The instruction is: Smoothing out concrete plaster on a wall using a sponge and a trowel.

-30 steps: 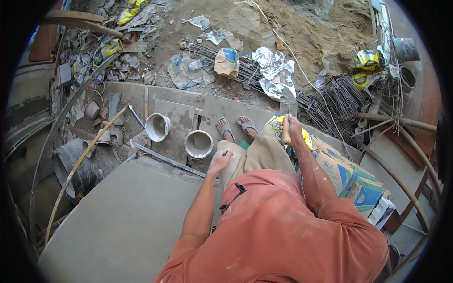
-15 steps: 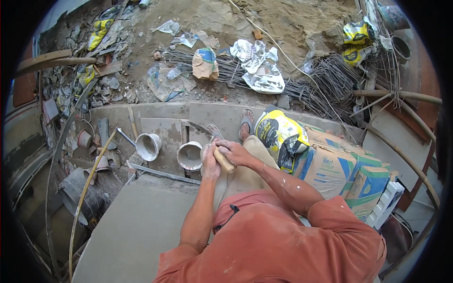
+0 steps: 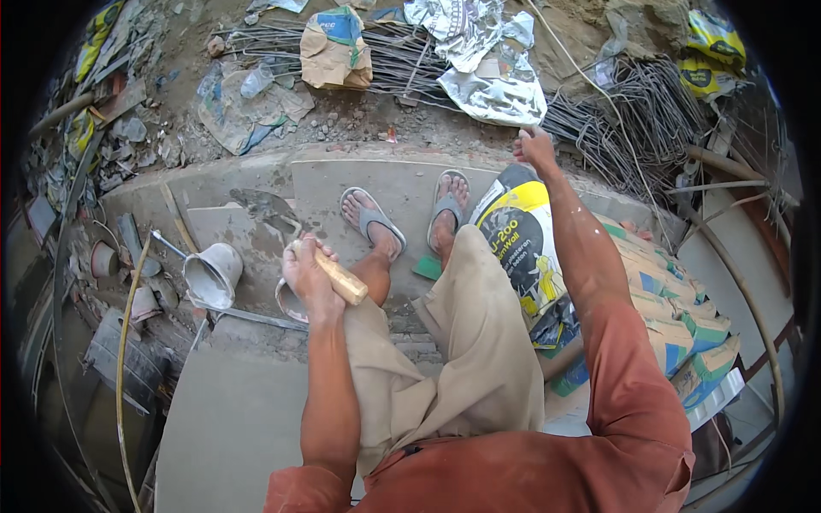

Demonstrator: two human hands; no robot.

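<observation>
My left hand [image 3: 313, 272] is closed around the wooden handle of a trowel [image 3: 344, 282]; its grey, mortar-smeared metal blade points away to the upper left. My right hand [image 3: 536, 149] is stretched far forward to the right, its fingers curled close together. It is just above the top of a black, white and yellow sack [image 3: 518, 244] and close to the edge of a crumpled silver-white sheet [image 3: 496, 96]. Whether it pinches either one is too small to make out. Below the trowel, a mortar-stained bucket [image 3: 289, 301] is partly hidden by my left hand and forearm.
Another whitish bucket [image 3: 214, 275] stands to the left. Stacked paper sacks [image 3: 684, 329] lie at the right. Bundled metal rods [image 3: 633, 128] and a torn brown paper bag [image 3: 335, 60] lie beyond the ledge. A thin pole [image 3: 128, 359] leans at the left.
My right hand has let go of the trowel handle and reached forward and right, past the yellow and black sack. My left hand has moved left with the trowel. The view has shifted.
</observation>
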